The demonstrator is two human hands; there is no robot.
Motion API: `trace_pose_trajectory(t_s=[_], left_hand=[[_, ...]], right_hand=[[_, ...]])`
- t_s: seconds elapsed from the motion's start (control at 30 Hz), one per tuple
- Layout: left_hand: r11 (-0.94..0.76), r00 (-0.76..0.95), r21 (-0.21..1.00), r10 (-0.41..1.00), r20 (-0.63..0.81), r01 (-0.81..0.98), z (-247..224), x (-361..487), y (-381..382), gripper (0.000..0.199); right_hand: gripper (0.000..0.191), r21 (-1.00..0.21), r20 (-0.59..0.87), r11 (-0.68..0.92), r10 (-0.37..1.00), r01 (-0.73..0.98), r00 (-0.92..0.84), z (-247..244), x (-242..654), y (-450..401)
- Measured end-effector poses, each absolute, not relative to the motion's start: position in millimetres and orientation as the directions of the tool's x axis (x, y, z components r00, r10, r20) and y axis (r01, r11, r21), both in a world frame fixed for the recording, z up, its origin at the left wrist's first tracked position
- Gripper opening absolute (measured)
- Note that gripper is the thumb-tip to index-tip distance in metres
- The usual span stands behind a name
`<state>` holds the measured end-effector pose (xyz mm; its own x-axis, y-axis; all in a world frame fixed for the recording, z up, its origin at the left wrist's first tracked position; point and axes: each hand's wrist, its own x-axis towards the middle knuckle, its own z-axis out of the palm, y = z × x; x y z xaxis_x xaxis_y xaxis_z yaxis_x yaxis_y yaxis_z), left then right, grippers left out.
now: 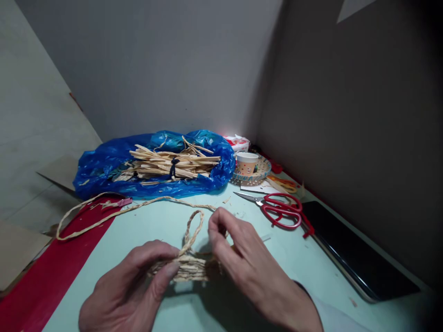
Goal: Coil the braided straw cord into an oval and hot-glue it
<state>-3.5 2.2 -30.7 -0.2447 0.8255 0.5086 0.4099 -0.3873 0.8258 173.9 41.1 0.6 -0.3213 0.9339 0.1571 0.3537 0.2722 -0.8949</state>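
My left hand is closed, with thumb and forefinger pinching a small piece of straw braid work made of several stacked rows. From its top edge rises a loop of straw braid. My right hand is closed in a pinch just right of the loop, beside the piece's right end; what its fingertips hold is hidden. A thin strand runs between the piece and these fingers. Behind, a long straw braid cord curves across the table from the left and reaches the back of my right hand.
A blue plastic bag holds a tied bundle of dry straw at the back. Right of it, a paper cup stands in a woven basket. Red-handled scissors and a black phone-like slab lie right on the pale green tabletop.
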Motion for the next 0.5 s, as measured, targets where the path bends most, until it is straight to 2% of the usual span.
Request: trace_pose_trajectory(t_s=[0.1, 0.27, 0.4, 0.5], left_hand=[[-0.394, -0.23, 0.84, 0.838, 0.495, 0.374, -30.9, -9.2, 3.5, 0.026], [-0.231, -0.306, 0.937, 0.901, 0.307, 0.261, -22.3, -12.8, 9.3, 0.006], [-0.184, -0.326, 0.979, 0.923, 0.202, 0.084, -22.8, -20.8, 18.3, 0.011], [-0.186, -0.365, 0.983, 0.916, 0.168, -0.014, -26.4, -28.0, 23.6, 0.021]], right_hand=[[0.022, -0.874, 0.222, 0.321, 0.932, 0.364, -0.288, 4.1, 185.6, 46.0], [0.036, -0.906, 0.242, 0.311, 0.938, 0.289, -0.25, 0.2, 209.3, 49.9], [0.04, -0.93, 0.218, 0.274, 0.948, 0.245, -0.234, -5.3, 226.2, 46.7], [0.03, -0.929, 0.22, 0.283, 0.94, 0.237, -0.26, -3.8, 236.3, 40.9]])
